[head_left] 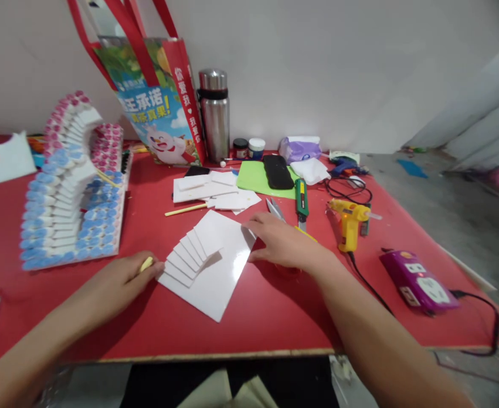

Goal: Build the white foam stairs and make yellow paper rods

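A large white foam sheet (215, 277) lies on the red table (275, 317), with several small white squares (190, 252) stepped like stairs on its left part. My left hand (124, 277) rests at the sheet's left corner, fingers curled round a small yellow piece (146, 264). My right hand (279, 241) lies palm down at the sheet's right corner, fingers spread and touching its edge. Scissors (275, 209) lie just beyond my right hand.
A blue, pink and white stepped model (71, 187) stands at the left. Behind are a printed bag (160, 96), steel flask (214, 113), paint jars (249, 148), white foam pieces (215, 190), green mat (253, 178), green cutter (301, 199), yellow glue gun (349, 221) and purple power strip (419, 280).
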`<state>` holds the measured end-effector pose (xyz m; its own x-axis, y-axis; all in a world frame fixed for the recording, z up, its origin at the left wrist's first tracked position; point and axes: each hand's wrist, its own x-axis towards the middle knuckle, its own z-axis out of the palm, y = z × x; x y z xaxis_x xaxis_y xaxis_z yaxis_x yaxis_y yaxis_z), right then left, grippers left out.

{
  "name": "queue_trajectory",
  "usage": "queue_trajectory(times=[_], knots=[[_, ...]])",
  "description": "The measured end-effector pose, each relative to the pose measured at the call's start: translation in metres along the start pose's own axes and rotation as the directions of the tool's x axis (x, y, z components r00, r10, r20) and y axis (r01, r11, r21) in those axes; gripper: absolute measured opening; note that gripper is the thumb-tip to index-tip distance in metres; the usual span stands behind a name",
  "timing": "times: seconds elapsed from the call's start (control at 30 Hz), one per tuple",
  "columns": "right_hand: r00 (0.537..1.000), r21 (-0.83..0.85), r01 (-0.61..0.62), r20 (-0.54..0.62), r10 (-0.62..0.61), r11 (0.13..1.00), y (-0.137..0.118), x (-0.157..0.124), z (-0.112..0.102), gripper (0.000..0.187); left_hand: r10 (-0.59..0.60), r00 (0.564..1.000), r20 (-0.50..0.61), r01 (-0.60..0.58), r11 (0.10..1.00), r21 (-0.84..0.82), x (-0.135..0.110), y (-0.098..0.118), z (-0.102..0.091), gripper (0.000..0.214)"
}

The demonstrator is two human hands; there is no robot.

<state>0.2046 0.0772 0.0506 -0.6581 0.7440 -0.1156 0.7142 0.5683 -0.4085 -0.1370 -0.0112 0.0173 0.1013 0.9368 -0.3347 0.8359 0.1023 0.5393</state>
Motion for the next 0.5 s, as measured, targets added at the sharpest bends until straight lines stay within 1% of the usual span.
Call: queue_trajectory(times=[0.07,0.1,0.2,0.3,0.37,0.43,0.47,0.5], knots=[[1.0,0.0,-0.012,-0.003,0.012,1.0,0.004,0.002,0.0,0.018,0.008,0.998,0.067,-0.004,0.998,-0.066,-0.001,0.005,0.007,0.048],[1.0,0.0,-0.026,-0.007,0.026,1.0,0.007,0.003,-0.001,0.016,0.017,0.995,0.101,-0.006,0.994,-0.108,-0.001,0.009,0.01,0.049],[0.999,-0.003,-0.046,-0.027,0.046,0.999,0.014,0.004,-0.003,0.025,0.029,0.979,0.201,0.011,0.98,-0.197,-0.005,0.022,0.016,0.047],[0.998,-0.014,-0.034,-0.049,0.034,0.999,0.02,0.004,-0.002,0.033,0.057,0.965,0.254,-0.001,0.977,-0.215,-0.007,0.032,0.02,0.043],[0.997,-0.017,-0.018,-0.076,0.017,1.0,0.023,0.005,0.0,0.038,0.08,0.951,0.299,-0.016,0.978,-0.21,-0.006,0.035,0.019,0.04],[0.992,0.013,-0.01,-0.129,0.012,1.0,0.026,0.007,0.001,0.043,0.098,0.948,0.303,-0.045,0.983,-0.178,-0.001,0.037,0.012,0.041],[0.984,0.038,-0.031,-0.175,0.037,0.999,0.027,0.008,0.001,0.045,0.108,0.956,0.271,-0.067,0.985,-0.157,0.003,0.039,0.007,0.043],[0.969,0.064,-0.073,-0.231,0.086,0.995,0.029,0.009,0.001,0.046,0.12,0.974,0.193,-0.096,0.986,-0.133,0.008,0.042,0.0,0.045]])
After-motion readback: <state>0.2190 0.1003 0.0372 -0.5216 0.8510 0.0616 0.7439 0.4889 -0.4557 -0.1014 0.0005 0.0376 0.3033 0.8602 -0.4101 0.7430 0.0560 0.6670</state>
